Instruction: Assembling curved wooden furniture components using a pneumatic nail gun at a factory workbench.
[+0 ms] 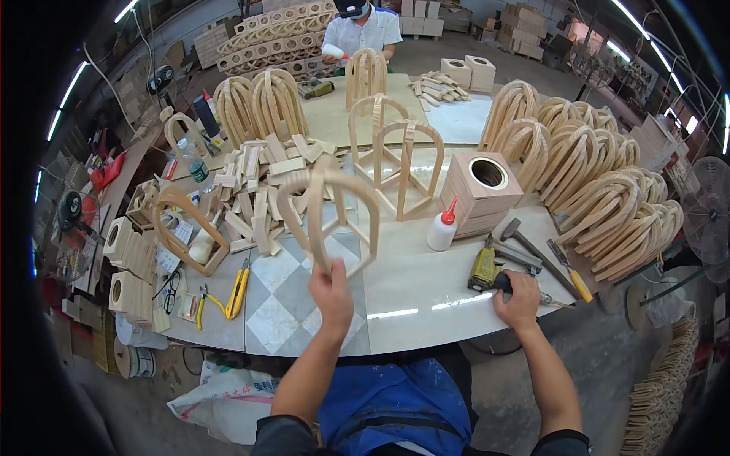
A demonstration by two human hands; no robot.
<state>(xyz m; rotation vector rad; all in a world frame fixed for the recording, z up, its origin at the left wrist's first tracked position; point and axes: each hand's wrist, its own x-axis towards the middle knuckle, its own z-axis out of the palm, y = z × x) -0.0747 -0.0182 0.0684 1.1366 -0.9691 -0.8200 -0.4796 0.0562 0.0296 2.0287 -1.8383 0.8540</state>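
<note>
In front of me my left hand (332, 298) is closed round a leg of an arched wooden frame (316, 213), which is tilted and slightly blurred above the table. My right hand (520, 301) grips the dark handle of a yellow-green nail gun (483, 267) lying on the table; part of the handle is hidden by the fingers. Just beyond it are a white glue bottle (441, 230) with a red tip and a wooden box (475, 201) with a round hole. Two more arched frames stand farther back, the nearer one (409, 163) left of the box.
Loose wood blocks (262, 190) lie in a pile at the left. Cutters (209, 304) and a yellow utility knife (239, 289) are near the left edge. A hammer (532, 251) and chisel (570, 273) lie right. Stacked arches (593, 175) line the right side. A co-worker (363, 30) sits opposite.
</note>
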